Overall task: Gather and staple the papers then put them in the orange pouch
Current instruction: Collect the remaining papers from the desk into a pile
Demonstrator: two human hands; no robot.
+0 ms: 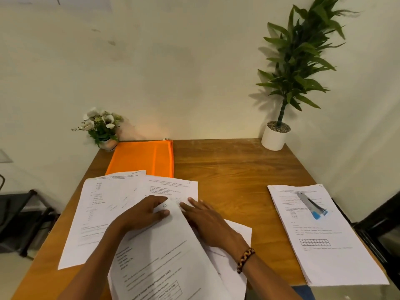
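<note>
Where the wooden bench (227, 169) meets the pale wall, we note the largest items first: a tall leafy plant (296, 61) in a white pot (273, 137) at the far right corner, and the orange pouch (142, 159) lying flat at the far left-centre, its long zipped edge facing right. Its near end is overlapped by loose papers (101, 213) fanned across the left and middle of the bench. A separate paper stack (324, 239) lies well apart on the right side, squared up, with a stapler (311, 205), grey with a blue end, resting on its upper half.

Both of our hands work the middle pile. Our left hand (142, 213) lies over the sheets, fingers reaching forward and the thumb (162, 213) tucked against the top corner of the front sheet (171, 256); the grip looks like a light pinch on that corner, though the underside is hidden. Our right hand (205, 217) rests just beside it, fingers straight and spread flat on the papers, partly slipped under the raised edge of the same sheet. A braided bracelet (245, 259) sits on the right wrist.

Smallest: a little pot of white flowers (100, 126) at the far left corner, touching the pouch's far edge.
</note>
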